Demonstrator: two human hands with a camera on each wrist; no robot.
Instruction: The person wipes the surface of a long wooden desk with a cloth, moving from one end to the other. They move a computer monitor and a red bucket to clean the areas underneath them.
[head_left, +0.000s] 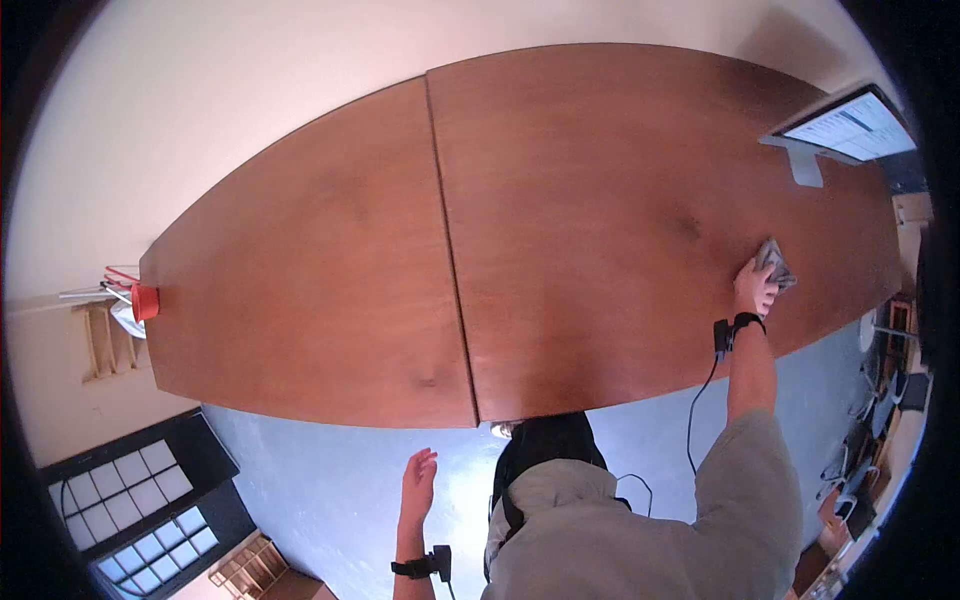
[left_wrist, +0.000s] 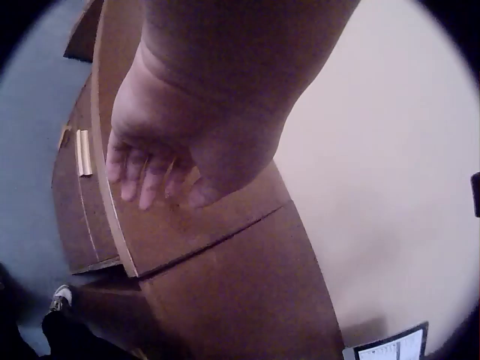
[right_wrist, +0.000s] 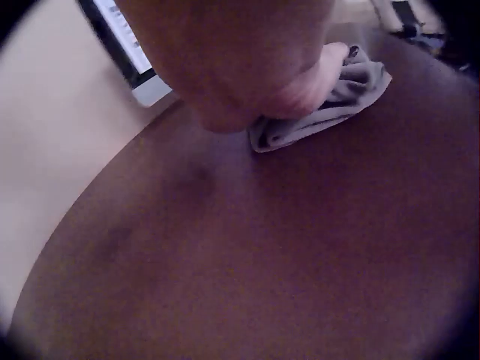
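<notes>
A crumpled grey cloth (head_left: 776,268) lies on the right part of the brown wooden table (head_left: 580,230). My right hand (head_left: 757,287) holds it from above, its fingers bent over the near side of the cloth. In the right wrist view the thumb rests along the bunched folds of the cloth (right_wrist: 330,112), and the palm side is hidden. My left hand (head_left: 418,482) hangs in front of the table's near edge and holds nothing. Its fingers are loosely bent in the left wrist view, where the hand (left_wrist: 187,150) overlaps the tabletop.
A monitor on a stand (head_left: 850,125) stands at the table's back right. By the left end is a red container (head_left: 145,302) with rods beside it. A seam (head_left: 448,230) runs across the tabletop. Cables hang from both wrist cameras. Shelves and clutter line the far right.
</notes>
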